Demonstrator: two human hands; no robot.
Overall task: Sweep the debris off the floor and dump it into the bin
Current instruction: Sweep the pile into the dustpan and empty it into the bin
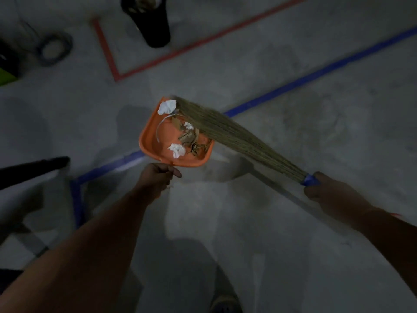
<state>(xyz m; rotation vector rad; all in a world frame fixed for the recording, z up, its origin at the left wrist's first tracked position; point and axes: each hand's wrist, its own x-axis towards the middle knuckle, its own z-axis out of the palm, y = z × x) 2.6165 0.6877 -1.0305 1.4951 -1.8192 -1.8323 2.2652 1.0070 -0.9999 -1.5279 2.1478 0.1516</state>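
Left hand gripping loaded dustpan, right hand gripping broom pinning debris, short of bin.

A dim workshop or lab space: bare concrete floor marked off with red tape and blue tape, a coiled cable lying loose.

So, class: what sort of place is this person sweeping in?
Probably a workshop or test space, not a home: bare concrete floor, red tape and blue tape marking zones, a coiled cable lying loose.
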